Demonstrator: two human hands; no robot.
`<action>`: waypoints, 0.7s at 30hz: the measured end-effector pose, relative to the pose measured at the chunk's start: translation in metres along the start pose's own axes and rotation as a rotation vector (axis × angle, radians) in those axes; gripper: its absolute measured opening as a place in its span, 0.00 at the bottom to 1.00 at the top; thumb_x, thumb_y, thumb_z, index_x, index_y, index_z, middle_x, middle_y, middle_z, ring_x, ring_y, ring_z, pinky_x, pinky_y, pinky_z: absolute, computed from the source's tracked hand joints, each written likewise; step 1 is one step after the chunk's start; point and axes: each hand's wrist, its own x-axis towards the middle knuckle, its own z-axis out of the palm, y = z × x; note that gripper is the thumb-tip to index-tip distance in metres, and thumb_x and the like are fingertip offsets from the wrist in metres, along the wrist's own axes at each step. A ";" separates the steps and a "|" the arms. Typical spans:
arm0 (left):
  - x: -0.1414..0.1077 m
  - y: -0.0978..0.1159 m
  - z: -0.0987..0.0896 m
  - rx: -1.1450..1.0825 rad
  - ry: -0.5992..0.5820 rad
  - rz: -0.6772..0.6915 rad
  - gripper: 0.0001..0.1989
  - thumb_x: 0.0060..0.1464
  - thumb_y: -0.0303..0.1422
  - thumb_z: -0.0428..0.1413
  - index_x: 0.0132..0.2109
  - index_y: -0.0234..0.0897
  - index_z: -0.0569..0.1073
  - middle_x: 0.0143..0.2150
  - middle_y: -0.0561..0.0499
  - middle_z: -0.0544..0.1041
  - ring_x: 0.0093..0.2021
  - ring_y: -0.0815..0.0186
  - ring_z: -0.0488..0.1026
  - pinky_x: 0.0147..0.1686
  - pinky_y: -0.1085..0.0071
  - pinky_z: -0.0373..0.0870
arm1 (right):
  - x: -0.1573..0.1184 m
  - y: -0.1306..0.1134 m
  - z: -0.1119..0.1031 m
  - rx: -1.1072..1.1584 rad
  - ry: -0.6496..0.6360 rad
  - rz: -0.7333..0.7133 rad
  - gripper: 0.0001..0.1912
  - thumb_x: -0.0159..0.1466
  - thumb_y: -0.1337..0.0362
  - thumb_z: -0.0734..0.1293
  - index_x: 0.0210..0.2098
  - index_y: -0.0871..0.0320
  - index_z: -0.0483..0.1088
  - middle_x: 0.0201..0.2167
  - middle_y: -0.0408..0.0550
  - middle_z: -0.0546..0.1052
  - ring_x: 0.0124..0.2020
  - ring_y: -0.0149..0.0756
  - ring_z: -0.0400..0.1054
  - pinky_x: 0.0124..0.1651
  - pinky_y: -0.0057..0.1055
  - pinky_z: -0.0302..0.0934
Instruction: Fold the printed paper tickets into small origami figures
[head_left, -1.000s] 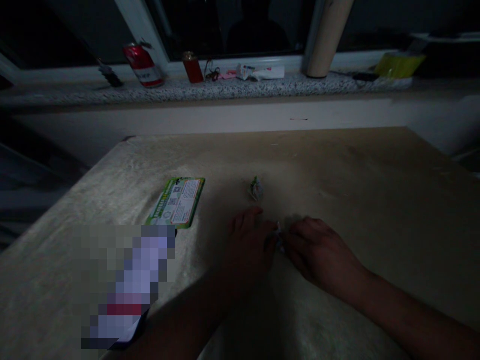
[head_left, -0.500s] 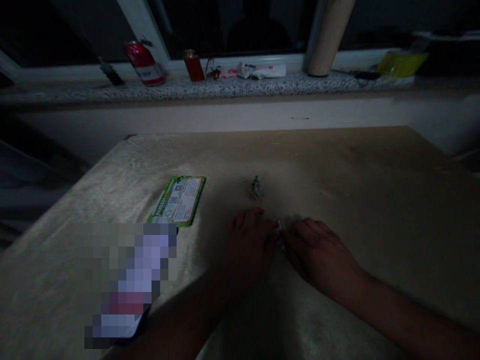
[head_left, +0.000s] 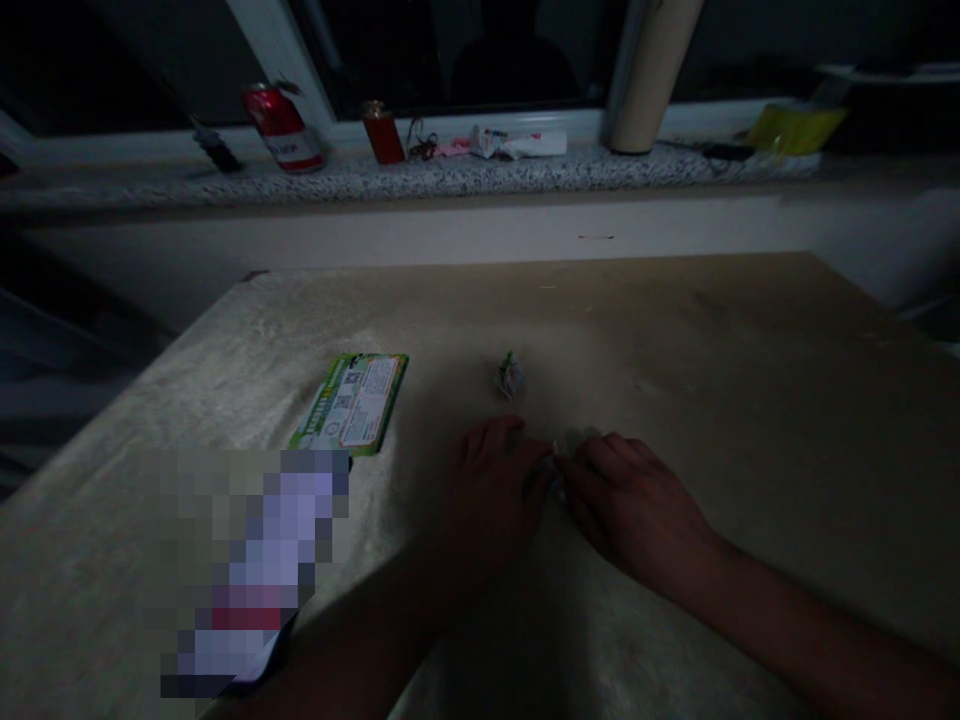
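Low over the table (head_left: 675,380), my left hand (head_left: 495,480) and my right hand (head_left: 630,495) meet at their fingertips. Between them they pinch a small, pale, crumpled piece (head_left: 556,468), mostly covered by the fingers; its kind is too dim to make out. The thumb and forefinger of each hand are closed on it, while the other left fingers curl loosely. Just beyond the hands lies a small crumpled wad (head_left: 510,376), whitish with green bits. To the left rests a flat green and white printed packet (head_left: 352,405).
A pixelated, bluish object (head_left: 277,560) lies by my left forearm. On the speckled windowsill (head_left: 450,185) stand a red can (head_left: 283,130), a small red jar (head_left: 383,135), a crumpled white wrapper (head_left: 525,143), a cardboard tube (head_left: 652,80) and a yellow object (head_left: 796,128).
The view has shifted very slightly. Both hands keep their pinch on the small pale piece, with only tiny finger movement.
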 end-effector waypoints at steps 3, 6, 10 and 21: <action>0.000 0.000 -0.001 -0.004 -0.004 0.013 0.12 0.65 0.34 0.56 0.54 0.44 0.78 0.59 0.44 0.71 0.60 0.52 0.66 0.61 0.50 0.61 | 0.000 0.001 -0.001 0.031 -0.012 0.008 0.10 0.68 0.64 0.68 0.47 0.56 0.78 0.37 0.52 0.75 0.37 0.43 0.65 0.42 0.40 0.57; 0.000 -0.001 -0.001 -0.007 0.005 0.014 0.12 0.65 0.35 0.56 0.53 0.44 0.78 0.59 0.44 0.71 0.60 0.52 0.66 0.61 0.50 0.61 | 0.001 0.003 -0.002 0.040 -0.019 0.013 0.09 0.68 0.65 0.67 0.46 0.57 0.78 0.36 0.52 0.75 0.37 0.43 0.66 0.42 0.39 0.57; -0.001 -0.001 0.000 0.003 0.004 0.011 0.12 0.65 0.35 0.57 0.53 0.45 0.78 0.59 0.44 0.71 0.61 0.53 0.66 0.61 0.50 0.61 | 0.002 0.004 -0.001 0.054 0.006 0.002 0.10 0.69 0.65 0.66 0.47 0.57 0.78 0.36 0.52 0.75 0.36 0.42 0.65 0.41 0.39 0.56; 0.000 -0.002 0.000 0.019 -0.007 0.016 0.12 0.65 0.34 0.56 0.53 0.45 0.78 0.59 0.44 0.71 0.60 0.53 0.66 0.61 0.49 0.61 | 0.002 0.001 0.003 -0.005 -0.009 0.031 0.12 0.67 0.64 0.69 0.49 0.55 0.77 0.36 0.50 0.75 0.39 0.44 0.65 0.43 0.39 0.55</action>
